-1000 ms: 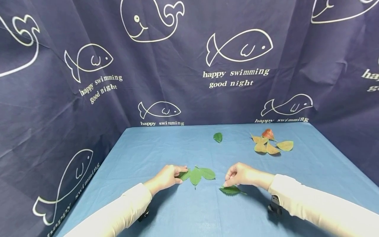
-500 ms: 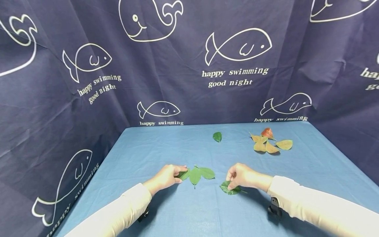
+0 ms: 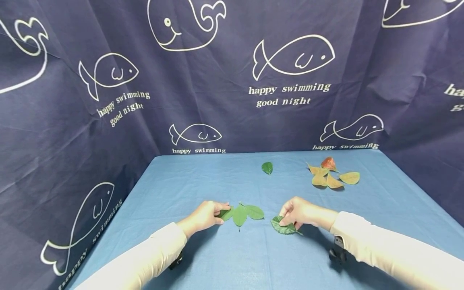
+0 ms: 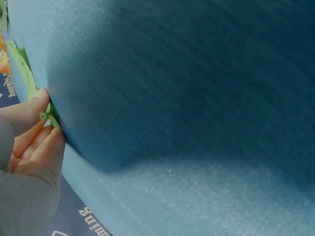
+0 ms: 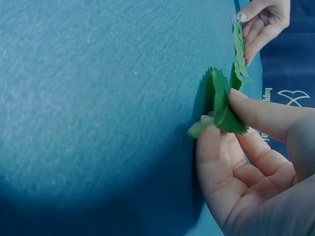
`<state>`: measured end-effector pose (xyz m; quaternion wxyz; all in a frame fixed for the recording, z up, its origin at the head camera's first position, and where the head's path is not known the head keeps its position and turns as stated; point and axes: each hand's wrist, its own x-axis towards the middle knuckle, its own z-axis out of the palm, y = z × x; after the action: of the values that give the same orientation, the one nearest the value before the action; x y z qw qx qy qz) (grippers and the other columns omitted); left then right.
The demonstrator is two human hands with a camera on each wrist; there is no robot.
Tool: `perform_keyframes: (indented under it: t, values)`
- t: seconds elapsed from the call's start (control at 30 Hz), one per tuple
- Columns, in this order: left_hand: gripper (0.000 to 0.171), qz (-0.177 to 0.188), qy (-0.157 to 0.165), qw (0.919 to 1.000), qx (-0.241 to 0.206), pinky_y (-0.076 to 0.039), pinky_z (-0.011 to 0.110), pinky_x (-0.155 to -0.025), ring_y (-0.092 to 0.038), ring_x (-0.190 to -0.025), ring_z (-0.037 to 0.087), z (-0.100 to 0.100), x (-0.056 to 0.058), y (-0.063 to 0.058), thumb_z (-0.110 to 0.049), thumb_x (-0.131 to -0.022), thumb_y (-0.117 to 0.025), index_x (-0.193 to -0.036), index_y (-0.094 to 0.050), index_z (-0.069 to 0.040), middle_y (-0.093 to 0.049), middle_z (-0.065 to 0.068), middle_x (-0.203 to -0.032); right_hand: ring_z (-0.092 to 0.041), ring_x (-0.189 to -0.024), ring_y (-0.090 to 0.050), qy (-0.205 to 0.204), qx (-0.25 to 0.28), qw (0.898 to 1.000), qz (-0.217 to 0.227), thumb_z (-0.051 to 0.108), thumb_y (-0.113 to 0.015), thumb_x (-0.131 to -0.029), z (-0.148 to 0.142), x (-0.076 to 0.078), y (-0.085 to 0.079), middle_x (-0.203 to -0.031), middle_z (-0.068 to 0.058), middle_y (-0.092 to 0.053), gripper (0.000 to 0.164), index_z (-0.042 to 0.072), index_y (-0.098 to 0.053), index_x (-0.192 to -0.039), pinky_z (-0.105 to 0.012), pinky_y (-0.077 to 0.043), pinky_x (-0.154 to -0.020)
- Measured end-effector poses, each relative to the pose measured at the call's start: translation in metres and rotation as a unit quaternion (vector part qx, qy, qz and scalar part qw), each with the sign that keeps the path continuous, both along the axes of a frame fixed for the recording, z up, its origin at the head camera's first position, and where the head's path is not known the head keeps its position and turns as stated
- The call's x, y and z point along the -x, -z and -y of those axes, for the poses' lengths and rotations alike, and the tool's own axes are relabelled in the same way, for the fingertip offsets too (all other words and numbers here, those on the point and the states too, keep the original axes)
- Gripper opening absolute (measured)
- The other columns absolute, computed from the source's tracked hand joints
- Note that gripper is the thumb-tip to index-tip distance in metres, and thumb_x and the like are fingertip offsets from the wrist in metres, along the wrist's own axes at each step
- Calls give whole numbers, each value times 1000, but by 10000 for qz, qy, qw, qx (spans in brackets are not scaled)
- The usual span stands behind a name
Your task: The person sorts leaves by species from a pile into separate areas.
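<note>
A person in long cream sleeves (image 3: 391,245) works with two bare hands over a table spread with light blue cloth (image 3: 224,262). The left hand (image 3: 203,216) has its thumb and fingertips brought together on a smooth-looking oval green leaf (image 3: 227,214), pinching its outer end. That leaf is the left part of a small fan near the middle of the cloth: just beside it a pointed light green leaf (image 3: 239,216) lies with its stem toward the person, and on the right a broad oval green leaf (image 3: 255,212) angles outward. The right hand (image 3: 299,211), a little to the right of the fan and apart from it, pinches a rounded dark green leaf with a toothed edge (image 3: 283,226); in the right wrist view the thumb presses one face and a finger supports the other. Whether this leaf touches the cloth is hard to tell. Farther back lies a single small glossy green leaf (image 3: 267,168). Toward the far right is a cluster of yellow-ochre leaves (image 3: 319,181), some overlapping, with a reddish-orange leaf (image 3: 328,163) at its back. Behind the table hangs a navy fabric backdrop (image 3: 232,104) printed with white outlined fish, whales and the words "happy swimming good night".
</note>
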<state>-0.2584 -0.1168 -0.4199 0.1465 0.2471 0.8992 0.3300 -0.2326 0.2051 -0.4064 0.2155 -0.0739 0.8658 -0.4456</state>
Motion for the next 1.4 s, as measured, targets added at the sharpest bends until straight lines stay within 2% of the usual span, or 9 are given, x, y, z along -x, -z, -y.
perform_keyframes:
  t: [0.17,0.4,0.53,0.63,0.8,1.07,1.27,1.4]
  values:
    - [51,-11,-2,10000,-4,-52,39,-100,-53,-127,34,1,2,-1,2,-83,-71,-133,-59,-2,-49,15,-145,-13,-61,-55,266,73,9996,51,6,-77,-80,-1,5,-4,-69,0,-62,14,-1,-70,-90,-32,-59,-55]
    - [51,-53,26,10000,8,-52,36,-100,-54,-126,33,0,-1,-1,2,-83,-72,-132,-60,-2,-50,15,-144,-11,-65,-63,434,691,9965,165,1,-73,-82,-4,14,-11,-75,-1,-68,20,-8,-67,-99,-34,-62,-61]
    - [50,-139,70,9999,-63,-52,37,-100,-53,-126,35,0,-2,0,5,-82,-72,-130,-60,1,-51,17,-142,-13,-72,-63,769,936,9926,120,4,-71,-83,-5,20,-13,-81,-1,-70,25,-8,-66,-105,-35,-63,-67]
    - [50,-67,5,9999,-86,-51,39,-101,-53,-127,34,0,-2,0,5,-83,-71,-131,-60,1,-50,16,-143,-15,-78,-63,1124,867,9899,31,9,-73,-83,-7,24,-15,-85,1,-70,28,-5,-67,-107,-33,-62,-68]
    - [50,-46,3,10000,-64,-51,40,-101,-53,-126,35,0,-2,-2,4,-83,-71,-131,-59,1,-50,16,-143,-15,-80,-62,1428,958,9850,144,11,-73,-85,-13,32,-15,-88,0,-69,35,-7,-65,-113,-32,-62,-71]
    - [50,-43,14,10000,-43,-51,39,-101,-52,-128,34,-1,-1,-3,4,-83,-72,-132,-60,0,-50,15,-144,-12,-75,-63,1565,1149,9807,250,11,-71,-87,-18,38,-17,-87,3,-70,39,-9,-61,-119,-32,-62,-73]
    - [50,-47,67,9999,-67,-50,40,-102,-52,-128,34,-1,-1,-2,4,-83,-71,-131,-59,1,-50,16,-143,-10,-73,-64,1565,1235,9797,198,10,-70,-87,-17,40,-22,-83,5,-70,41,-10,-59,-122,-29,-62,-68]
    - [50,-47,29,10000,-39,-51,39,-101,-53,-127,34,-1,0,-2,4,-83,-72,-131,-60,0,-50,16,-143,-8,-67,-64,1688,1452,9748,154,9,-71,-87,-17,45,-23,-78,6,-69,40,-11,-59,-120,-26,-62,-64]
